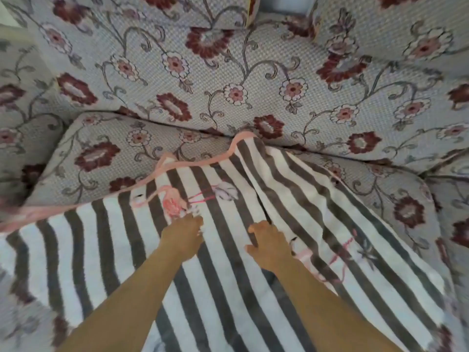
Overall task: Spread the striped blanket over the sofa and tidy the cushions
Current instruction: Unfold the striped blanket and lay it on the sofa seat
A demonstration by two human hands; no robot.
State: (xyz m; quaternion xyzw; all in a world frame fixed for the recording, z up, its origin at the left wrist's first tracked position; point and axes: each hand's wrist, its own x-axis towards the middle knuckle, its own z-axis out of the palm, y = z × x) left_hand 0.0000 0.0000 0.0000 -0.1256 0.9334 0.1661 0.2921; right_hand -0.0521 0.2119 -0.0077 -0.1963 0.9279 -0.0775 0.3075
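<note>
The striped blanket (228, 275), grey and white with a pink hem and pink flamingo prints, lies over the front of the floral sofa seat (101, 153). Its far edge is rumpled and reaches the seat's back crease only at one peak in the middle. My left hand (182, 236) rests on the blanket beside a flamingo print, fingers curled down into the fabric. My right hand (269, 246) sits just to its right, fingers curled into a lengthwise fold of the blanket. The floral back cushion (228, 72) stands behind the seat.
Two more floral cushions (177, 8) (396, 24) lean at the top, with a gap between them. The sofa's armrest (20, 110) rises on the left. Bare seat fabric shows left and right (396, 189) of the blanket.
</note>
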